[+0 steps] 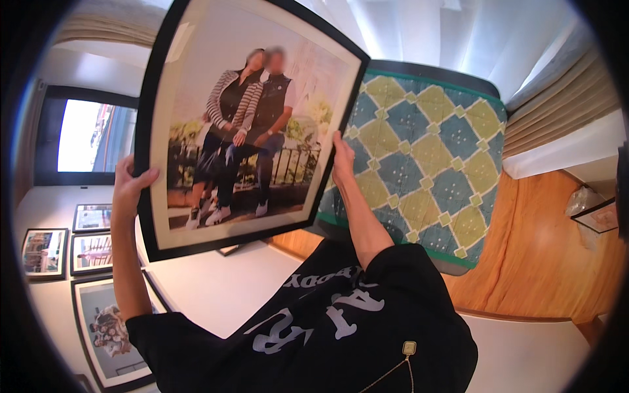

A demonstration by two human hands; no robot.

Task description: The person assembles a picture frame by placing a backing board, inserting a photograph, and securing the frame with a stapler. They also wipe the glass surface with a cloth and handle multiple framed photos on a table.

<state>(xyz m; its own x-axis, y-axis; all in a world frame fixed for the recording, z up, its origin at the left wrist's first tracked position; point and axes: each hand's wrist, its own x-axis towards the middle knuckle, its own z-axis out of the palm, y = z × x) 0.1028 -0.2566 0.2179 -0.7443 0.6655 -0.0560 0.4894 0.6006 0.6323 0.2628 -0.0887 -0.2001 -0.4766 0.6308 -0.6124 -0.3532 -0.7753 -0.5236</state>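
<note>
Up in front of me, tilted, is a large framed photo (252,144) with a black frame and a cream mat. Its picture has two people sitting on a railing outdoors. My left hand (133,180) grips the frame's left side, thumb over the front edge. On the opposite side, my right hand (343,159) is closed round the right edge, low down. The fingers behind the frame are partly hidden in both cases.
Right of the frame stands a bench with a green and teal quilted cover (426,164). Several framed pictures, including a large group photo (114,331), lie on the white surface at left. A lit screen (95,136) is beyond them. Another frame (597,217) leans at far right on the wooden floor (544,249).
</note>
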